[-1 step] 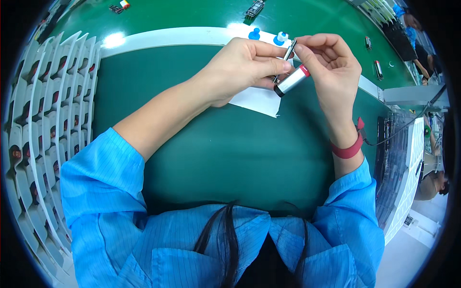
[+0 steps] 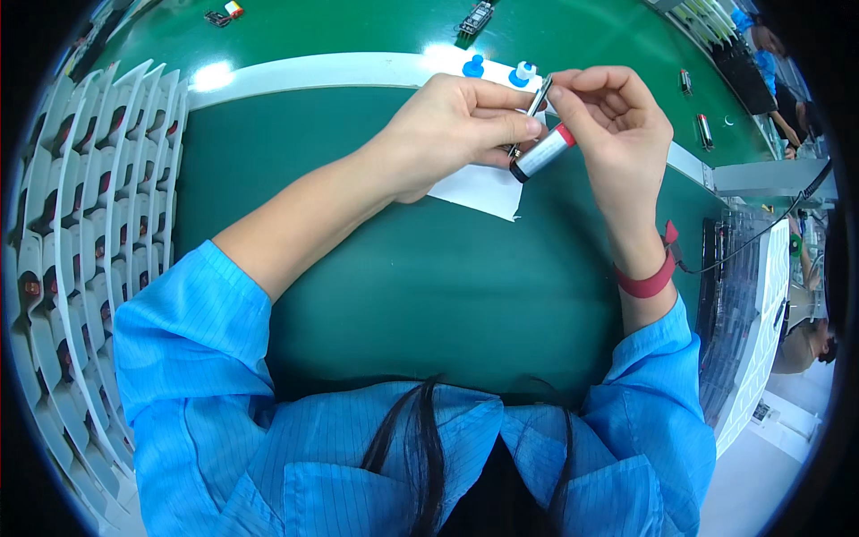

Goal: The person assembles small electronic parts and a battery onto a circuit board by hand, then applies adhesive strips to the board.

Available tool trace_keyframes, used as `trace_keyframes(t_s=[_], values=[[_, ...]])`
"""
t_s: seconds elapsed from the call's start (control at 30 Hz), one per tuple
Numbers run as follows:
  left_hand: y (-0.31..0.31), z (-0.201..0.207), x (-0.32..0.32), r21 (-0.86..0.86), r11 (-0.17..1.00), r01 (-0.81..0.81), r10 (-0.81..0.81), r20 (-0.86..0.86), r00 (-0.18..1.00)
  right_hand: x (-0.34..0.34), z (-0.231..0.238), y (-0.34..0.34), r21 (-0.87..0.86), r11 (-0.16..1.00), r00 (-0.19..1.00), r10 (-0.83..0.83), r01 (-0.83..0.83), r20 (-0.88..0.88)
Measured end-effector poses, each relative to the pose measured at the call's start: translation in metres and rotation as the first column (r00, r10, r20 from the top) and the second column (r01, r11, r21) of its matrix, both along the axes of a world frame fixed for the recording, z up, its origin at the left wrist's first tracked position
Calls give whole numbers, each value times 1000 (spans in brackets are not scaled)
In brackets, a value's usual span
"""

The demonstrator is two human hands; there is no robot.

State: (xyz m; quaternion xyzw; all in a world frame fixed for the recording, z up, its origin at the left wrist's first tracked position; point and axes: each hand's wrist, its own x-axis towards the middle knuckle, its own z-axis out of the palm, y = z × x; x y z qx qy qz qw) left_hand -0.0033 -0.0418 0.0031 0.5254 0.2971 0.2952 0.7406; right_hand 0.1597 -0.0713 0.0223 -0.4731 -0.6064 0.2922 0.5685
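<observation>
My left hand [image 2: 452, 125] is closed, thumb and fingers gripping a thin, narrow part with metallic edges [image 2: 540, 95]. At the upper end of that part, the thumb and index finger of my right hand [image 2: 622, 125] pinch together. Whatever lies between those right fingertips is too small to make out. Just below, a silver cylinder [image 2: 544, 154] with a red band and a black end slants beside my left fingertips. How it joins the thin part is hidden by my fingers. A white sheet [image 2: 479, 190] lies on the green mat under my hands.
Two small blue-capped bottles [image 2: 522, 73] stand beyond my hands. Stacked white trays [image 2: 89, 224] with dark parts rise at the left; more trays [image 2: 752, 331] stand at the right. A red wrist strap [image 2: 646, 276] trails a cord. Small devices [image 2: 475, 18] lie on the far bench.
Both hands and the cylinder have shifted only very slightly. The grip on the thin part looks the same.
</observation>
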Motion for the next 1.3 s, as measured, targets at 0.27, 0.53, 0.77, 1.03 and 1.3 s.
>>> trace_keyframes(t_s=[0.27, 0.53, 0.77, 1.03, 1.3], values=[[-4, 0, 1, 98, 995, -30, 37, -68, 997, -6, 5, -4, 106, 989, 977, -117, 99, 177], [-5, 3, 3, 228, 968, -107, 132, -99, 986, -8, 5, -5, 298, 953, 852, -197, 50, 485], [-6, 4, 2, 52, 998, -46, 41, 90, 995, -8, -3, -1, 216, 971, 971, -147, 105, 190], [-5, 1, 3, 75, 996, -42, 36, 87, 996, -3, -4, 5, 281, 954, 968, -160, 101, 195], [-9, 5, 3, -30, 999, 23, -21, 89, 996, 2, 1, 8, 560, 827, 799, -369, 50, 475]])
